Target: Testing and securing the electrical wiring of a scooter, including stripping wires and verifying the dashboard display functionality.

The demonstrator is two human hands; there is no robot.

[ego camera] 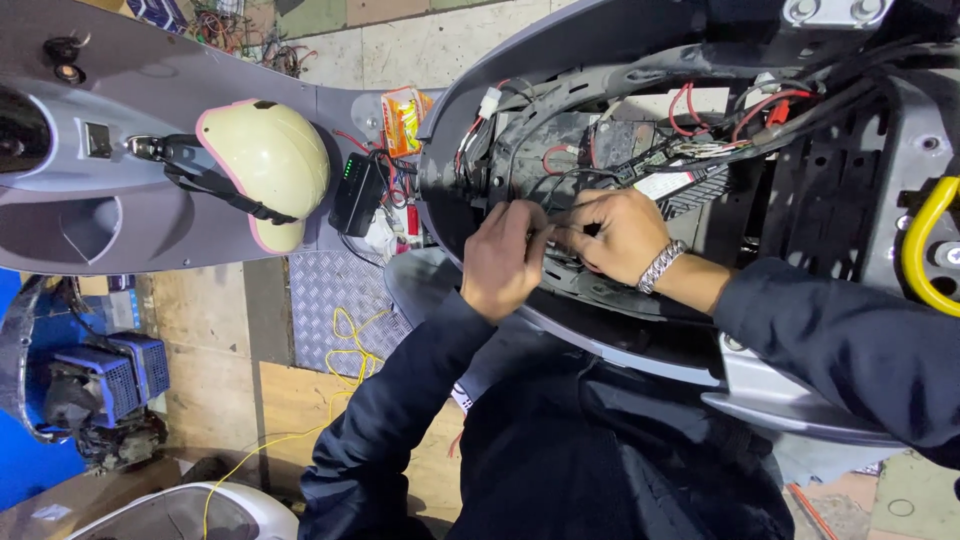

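Meeting over black wires (556,243), two hands: left (503,258), right (615,235).

Grey scooter body (300,215) bearing cream helmet (268,165)

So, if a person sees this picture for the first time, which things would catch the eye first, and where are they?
In the middle, the left hand and the right hand meet close together over the tangle of red and black wires inside the opened grey scooter body. To the left, a rounded cream helmet with pink edging rests on the scooter's front part. At the far right edge, a bright yellow curved tube stands out.
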